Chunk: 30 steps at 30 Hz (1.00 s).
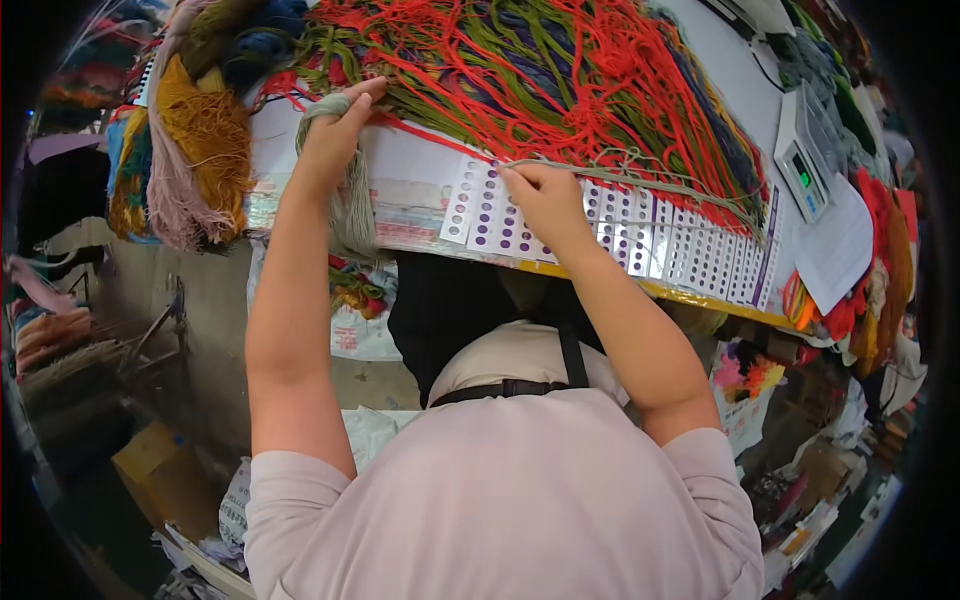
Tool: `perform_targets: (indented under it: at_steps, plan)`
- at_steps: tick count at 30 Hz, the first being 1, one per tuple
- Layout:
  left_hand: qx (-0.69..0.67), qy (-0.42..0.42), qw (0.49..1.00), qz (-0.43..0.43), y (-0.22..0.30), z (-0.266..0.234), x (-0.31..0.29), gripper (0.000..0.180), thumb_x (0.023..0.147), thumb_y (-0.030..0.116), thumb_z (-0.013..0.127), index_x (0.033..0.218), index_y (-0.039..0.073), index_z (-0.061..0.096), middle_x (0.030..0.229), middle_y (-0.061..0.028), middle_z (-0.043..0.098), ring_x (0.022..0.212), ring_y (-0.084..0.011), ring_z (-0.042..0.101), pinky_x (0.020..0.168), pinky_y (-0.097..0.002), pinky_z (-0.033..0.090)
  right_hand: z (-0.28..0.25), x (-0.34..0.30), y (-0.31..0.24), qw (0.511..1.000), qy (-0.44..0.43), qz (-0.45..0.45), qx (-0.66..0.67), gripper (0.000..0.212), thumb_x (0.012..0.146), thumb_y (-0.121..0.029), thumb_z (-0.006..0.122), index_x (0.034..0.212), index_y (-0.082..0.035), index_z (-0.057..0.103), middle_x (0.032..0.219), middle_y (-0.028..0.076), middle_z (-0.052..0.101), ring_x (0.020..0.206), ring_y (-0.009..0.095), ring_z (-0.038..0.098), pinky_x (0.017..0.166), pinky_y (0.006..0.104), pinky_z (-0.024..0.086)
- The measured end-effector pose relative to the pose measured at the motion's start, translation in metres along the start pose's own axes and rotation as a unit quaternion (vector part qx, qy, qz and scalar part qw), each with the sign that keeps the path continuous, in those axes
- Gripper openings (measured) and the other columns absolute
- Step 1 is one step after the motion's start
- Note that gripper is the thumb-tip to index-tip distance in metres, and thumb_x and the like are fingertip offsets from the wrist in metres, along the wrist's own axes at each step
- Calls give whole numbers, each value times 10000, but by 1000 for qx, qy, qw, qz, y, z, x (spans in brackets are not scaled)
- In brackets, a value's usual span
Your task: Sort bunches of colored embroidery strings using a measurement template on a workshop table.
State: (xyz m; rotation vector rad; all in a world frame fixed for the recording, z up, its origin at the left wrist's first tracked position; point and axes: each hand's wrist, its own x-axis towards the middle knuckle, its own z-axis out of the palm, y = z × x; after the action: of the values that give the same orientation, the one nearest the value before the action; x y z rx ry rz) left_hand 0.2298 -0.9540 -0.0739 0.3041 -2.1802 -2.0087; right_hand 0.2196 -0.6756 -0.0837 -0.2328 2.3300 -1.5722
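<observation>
A grey-green yarn skein (352,205) is looped over my left hand (340,130) at the table's edge and hangs down past it. The fingers of that hand are pressed together and point right, holding the skein; part of the grip is hidden. To the right, my right hand (548,205) pinches thin grey-green strands (640,178), which trail right along the front of the heap. Beyond both hands spreads a big tangled heap of red and olive yarn (520,75), mixed with dark blue. Beneath my right hand lie white cards with rows of purple dots (620,225).
Mustard (205,125) and pink skeins (172,170) hang over the table's left end. A digital scale (805,160) stands at the right, beside a white paper sheet (835,245). More coloured yarn hangs at the right edge. A cardboard box (165,475) sits low on the left.
</observation>
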Motion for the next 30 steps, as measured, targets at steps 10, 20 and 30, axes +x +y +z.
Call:
perform_targets:
  at_steps: [10,20,30]
  plan:
    - [-10,-55,972,-226,2,69,-59,264,955,155,480,1135,2,597,888,-47,622,637,-87,586,556,-216,469,22,22,-16,1000,-16,15,14,164,762,-175,678,774,-13,694,597,37,620,538,95,573,545,272,450]
    - [-56,-132,957,-252,6,81,-40,150,890,110,550,926,-8,635,615,1,564,463,-59,497,412,-202,366,29,15,-9,996,36,-63,-57,134,740,-130,679,766,-5,640,721,78,649,649,193,628,604,305,477]
    - [128,15,980,-150,-5,60,-30,103,839,149,586,882,70,636,611,-8,566,480,-88,509,429,-265,407,12,2,-9,997,-30,-60,-25,205,761,-15,632,965,4,637,859,86,625,702,154,609,639,275,476]
